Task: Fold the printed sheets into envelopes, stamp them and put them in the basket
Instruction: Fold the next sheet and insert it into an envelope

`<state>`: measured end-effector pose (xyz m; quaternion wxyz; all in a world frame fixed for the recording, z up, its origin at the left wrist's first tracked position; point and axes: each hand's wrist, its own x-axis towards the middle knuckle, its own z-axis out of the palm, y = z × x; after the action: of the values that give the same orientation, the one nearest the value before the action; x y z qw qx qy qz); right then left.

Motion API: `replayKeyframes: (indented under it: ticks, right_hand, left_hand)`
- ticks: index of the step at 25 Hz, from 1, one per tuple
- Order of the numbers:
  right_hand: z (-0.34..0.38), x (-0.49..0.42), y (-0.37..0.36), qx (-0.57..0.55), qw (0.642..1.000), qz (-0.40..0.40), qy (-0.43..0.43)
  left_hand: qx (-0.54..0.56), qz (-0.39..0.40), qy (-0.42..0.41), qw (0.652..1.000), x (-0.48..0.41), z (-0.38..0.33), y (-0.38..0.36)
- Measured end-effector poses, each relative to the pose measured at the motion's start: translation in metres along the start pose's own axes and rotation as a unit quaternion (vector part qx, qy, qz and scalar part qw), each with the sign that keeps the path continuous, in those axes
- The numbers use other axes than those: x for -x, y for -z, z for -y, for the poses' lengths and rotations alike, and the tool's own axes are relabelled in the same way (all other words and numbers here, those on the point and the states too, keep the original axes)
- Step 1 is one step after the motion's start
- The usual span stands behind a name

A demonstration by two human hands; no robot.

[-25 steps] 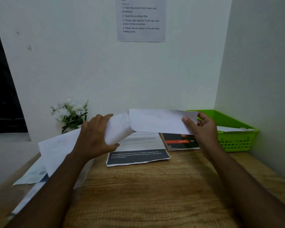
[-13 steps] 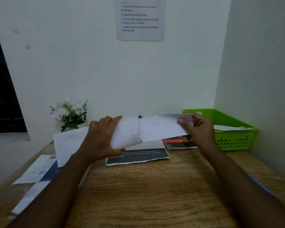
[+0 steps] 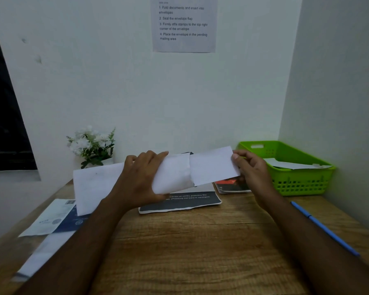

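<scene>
My left hand (image 3: 140, 179) grips a white envelope (image 3: 94, 186) above the wooden desk, its open end bulging to the right. My right hand (image 3: 250, 169) pinches the right edge of a folded white sheet (image 3: 213, 167), whose left end sits inside the envelope's mouth. A printed sheet with a dark band (image 3: 185, 204) lies flat on the desk below them. The green basket (image 3: 303, 184) stands at the back right with a white envelope (image 3: 294, 165) in it.
A small pot of white flowers (image 3: 92, 145) stands at the back left. More envelopes and papers (image 3: 51, 220) lie at the desk's left edge. A dark booklet with a red patch (image 3: 232, 185) sits beside the basket. A blue pen (image 3: 324, 227) lies at right. An instruction sheet (image 3: 183, 24) hangs on the wall.
The folded sheet has slid further left into the envelope as my right hand pushed it. Both hands and the papers have dropped slightly lower. The blue pen has come into view.
</scene>
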<state>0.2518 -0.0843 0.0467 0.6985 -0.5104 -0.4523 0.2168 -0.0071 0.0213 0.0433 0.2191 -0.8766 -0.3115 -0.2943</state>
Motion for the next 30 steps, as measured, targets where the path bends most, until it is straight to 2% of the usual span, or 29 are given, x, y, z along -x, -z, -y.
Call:
replayKeyframes:
  ticks: [4, 16, 25, 30]
  right_hand:
    - [0.000, -0.006, 0.010, 0.015, 1.000, -0.004, -0.012]
    - [-0.009, 0.002, -0.010, -0.094, 0.995, 0.026, -0.039]
    - [-0.019, 0.014, -0.028, -0.006, 0.997, 0.073, -0.003]
    - [-0.027, 0.015, -0.034, 0.091, 0.992, 0.082, 0.035]
  left_hand:
    - [-0.001, -0.002, 0.008, 1.000, 0.001, 0.001, -0.001]
    - [0.007, -0.019, 0.025, 0.999, -0.003, -0.011, -0.002]
    - [0.011, -0.004, -0.016, 1.000, -0.004, -0.031, -0.003]
    - [0.024, -0.004, -0.025, 0.999, -0.003, -0.036, -0.003]
